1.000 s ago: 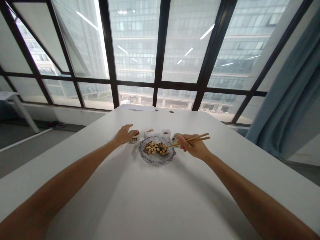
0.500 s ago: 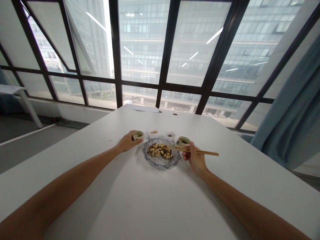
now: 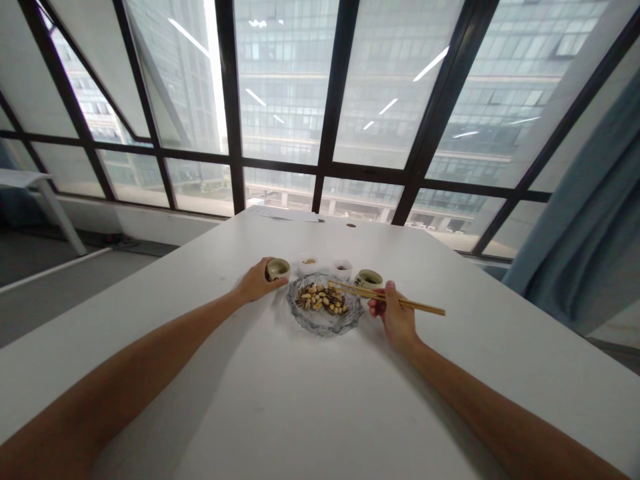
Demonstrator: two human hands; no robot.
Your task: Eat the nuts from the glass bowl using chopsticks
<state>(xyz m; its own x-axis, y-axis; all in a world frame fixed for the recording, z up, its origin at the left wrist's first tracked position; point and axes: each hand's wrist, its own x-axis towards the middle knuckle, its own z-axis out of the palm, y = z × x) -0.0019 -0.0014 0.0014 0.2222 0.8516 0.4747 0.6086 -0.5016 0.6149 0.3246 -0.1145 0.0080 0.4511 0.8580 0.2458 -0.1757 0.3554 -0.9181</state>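
Observation:
My left hand is wrapped round a small green-glazed cup standing on the table. In my right hand is a pair of wooden chopsticks, their tips over the far right part of a clear glass plate. Pale nuts and dark striped seeds lie mixed on the plate. Whether the tips pinch anything is too small to tell. Just beyond my right hand stands a second green cup with dark writing. Behind the plate are two small white bowls, the left bowl and the right bowl, each holding a few bits.
The white table reaches to the window wall. White paper and a small brown round spot are at its far end. A blue curtain hangs at the right, and another table stands at the left.
The chopstick tips have risen off the nuts and seeds toward the plate's far right side, and the right hand has shifted slightly right. My left hand still grips its cup.

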